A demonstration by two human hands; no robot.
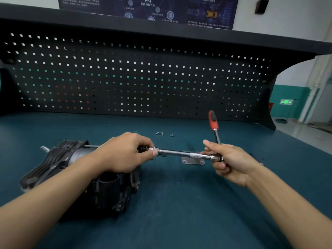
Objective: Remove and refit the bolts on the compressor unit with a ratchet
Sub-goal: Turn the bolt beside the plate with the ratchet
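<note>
The dark finned compressor unit (59,162) lies on the teal bench, mostly under my left forearm. My left hand (125,153) pinches the socket end of a long chrome extension bar (181,153) at the compressor's right face. My right hand (228,160) grips the ratchet head at the bar's other end. The ratchet's red and black handle (213,121) points up and away. Three loose bolts (162,134) lie on the bench behind the bar.
A small grey metal plate (193,161) lies flat under the extension bar. A black pegboard (136,78) rises at the back of the bench (179,203). The bench's right edge (305,141) runs diagonally, with floor beyond it.
</note>
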